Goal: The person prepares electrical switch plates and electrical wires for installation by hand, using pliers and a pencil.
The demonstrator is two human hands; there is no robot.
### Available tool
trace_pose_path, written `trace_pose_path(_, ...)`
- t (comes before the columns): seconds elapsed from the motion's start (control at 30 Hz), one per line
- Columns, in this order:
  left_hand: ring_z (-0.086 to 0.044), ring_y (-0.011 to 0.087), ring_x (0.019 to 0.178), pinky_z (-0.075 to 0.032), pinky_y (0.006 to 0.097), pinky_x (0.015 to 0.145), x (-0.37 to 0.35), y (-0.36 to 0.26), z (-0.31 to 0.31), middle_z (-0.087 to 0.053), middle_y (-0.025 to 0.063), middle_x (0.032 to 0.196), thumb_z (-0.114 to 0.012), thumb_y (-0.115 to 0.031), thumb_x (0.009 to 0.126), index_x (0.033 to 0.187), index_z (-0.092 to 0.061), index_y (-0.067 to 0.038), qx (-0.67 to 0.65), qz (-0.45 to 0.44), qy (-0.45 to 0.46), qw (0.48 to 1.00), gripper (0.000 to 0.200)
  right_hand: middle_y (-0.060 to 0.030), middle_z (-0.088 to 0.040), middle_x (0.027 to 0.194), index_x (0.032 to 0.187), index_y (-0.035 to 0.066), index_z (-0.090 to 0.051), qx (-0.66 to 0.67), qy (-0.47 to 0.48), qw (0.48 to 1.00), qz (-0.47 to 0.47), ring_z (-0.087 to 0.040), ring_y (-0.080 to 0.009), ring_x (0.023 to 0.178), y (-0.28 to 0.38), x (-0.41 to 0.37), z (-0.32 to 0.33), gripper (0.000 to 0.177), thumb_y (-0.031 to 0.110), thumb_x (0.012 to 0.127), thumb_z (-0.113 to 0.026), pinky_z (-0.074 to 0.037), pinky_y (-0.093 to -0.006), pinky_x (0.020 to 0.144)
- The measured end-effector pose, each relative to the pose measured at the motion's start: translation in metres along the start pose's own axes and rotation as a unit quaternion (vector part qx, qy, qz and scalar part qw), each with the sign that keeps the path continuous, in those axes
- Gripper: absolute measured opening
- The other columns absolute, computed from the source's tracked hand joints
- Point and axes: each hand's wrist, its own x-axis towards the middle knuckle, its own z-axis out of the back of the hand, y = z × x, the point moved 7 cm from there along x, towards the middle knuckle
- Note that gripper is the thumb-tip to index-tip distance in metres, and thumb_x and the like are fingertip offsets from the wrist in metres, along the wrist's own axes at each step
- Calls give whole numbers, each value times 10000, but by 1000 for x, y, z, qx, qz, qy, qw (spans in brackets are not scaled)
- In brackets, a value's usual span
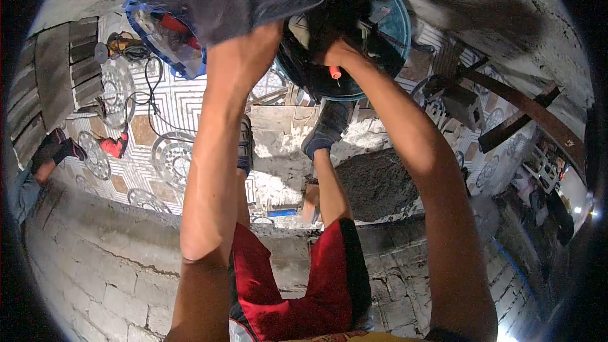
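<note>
A dark grey cloth [221,6] with a seam along its lower edge hangs across the top of the view and covers most of my left hand [267,35], so its fingers are hidden. My right hand [337,54] reaches into a teal round tub [394,25] that has dark contents in deep shadow. Just below that hand an orange handle-like piece [335,73] sticks out over the tub's near side. Shadow swallows the right fingertips, and I cannot tell what they grip. Light-coloured material [299,30] shows between my two hands inside the tub.
A blue-rimmed bag [190,66] with red items stands left of the tub. Corded tools and a red tool [114,146] lie on the patterned tiles. A dark mortar heap [373,183] sits right of my feet. Rusty metal bars [519,107] stand at right. Another person's foot [71,150] shows at left.
</note>
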Motion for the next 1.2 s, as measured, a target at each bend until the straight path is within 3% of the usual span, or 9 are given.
trace_pose_path(0.2, -610, 126, 842, -477, 265, 756, 13, -1, -36, -685, 51, 925, -723, -198, 838, 958, -694, 5, -450, 251, 67, 854, 237, -227, -561, 1223, 1317, 39, -473, 154, 71, 973, -159, -602, -348, 970, -11, -6, -2, 573, 272, 810, -604, -486, -402, 832)
trace_pose_path(0.43, -587, 103, 763, -466, 249, 701, -2, 1, -48, -683, 35, 896, -680, -223, 882, 996, -709, 9, -511, 296, 99, 801, 260, -231, -641, 1073, 1237, 27, -535, 126, 64, 974, -179, -686, -299, 701, -4, -12, 18, 496, 297, 826, -599, -559, -371, 586)
trace_pose_path(0.53, -577, 99, 732, -461, 237, 673, -11, 11, -43, -677, 37, 900, -643, -183, 903, 1025, -685, -6, -541, 358, 78, 757, 219, -252, -630, 1102, 1202, 8, -559, 162, 63, 962, -212, -668, -334, 933, 3, -26, 44, 503, 338, 825, -603, -547, -433, 772)
trace_pose_path(0.6, -567, 89, 745, -453, 231, 659, -26, 22, -41, -659, 29, 918, -636, -173, 908, 1086, -625, -1, -561, 372, -39, 738, 248, -250, -601, 1155, 1255, 43, -530, 13, 116, 971, -206, -668, -358, 751, 8, -27, 56, 464, 233, 834, -572, -557, -445, 709)
trace_pose_path(0.63, -561, 94, 786, -453, 237, 676, -47, 36, -49, -640, 25, 926, -656, -208, 902, 1138, -571, 6, -469, 390, -10, 792, 329, -250, -591, 1173, 1272, 54, -521, -38, 134, 969, -202, -668, -365, 691, 7, -26, 59, 461, 198, 836, -561, -560, -449, 688)
trace_pose_path(0.7, -561, 102, 805, -455, 240, 692, -87, 37, -70, -639, 37, 943, -660, -236, 903, 1153, -564, 15, -453, 418, 26, 787, 368, -269, -622, 1100, 1247, 36, -553, -42, 118, 982, -140, -626, -354, 1045, -3, -26, 60, 529, 273, 785, -650, -506, -425, 868)
trace_pose_path(0.87, -561, 131, 879, -453, 227, 777, -156, 9, -98, -640, 82, 1016, -717, -364, 850, 1278, -494, 57, -483, 487, 45, 726, 641, -248, -622, 1101, 1195, 52, -582, -4, 77, 989, -123, -597, -419, 1019, -3, -48, 86, 456, 219, 776, -647, -490, -446, 879)
trace_pose_path(1.1, -598, 134, 863, -474, 243, 790, -165, -40, -81, -657, 83, 1018, -683, -93, 856, 1148, -561, 23, -550, 417, 33, 723, 337, -238, -648, 1023, 1140, 84, -627, -13, 19, 996, -88, -609, -422, 977, 7, -82, 110, 367, 170, 782, -630, -491, -442, 850)
trace_pose_path(1.2, -599, 119, 877, -486, 249, 783, -174, -57, -78, -659, 74, 1016, -684, -61, 848, 1085, -598, 24, -488, 570, 112, 652, 265, -246, -652, 996, 1170, 35, -611, 28, -23, 998, -55, -627, -413, 938, 14, -94, 123, 440, 151, 746, -644, -502, -444, 838)
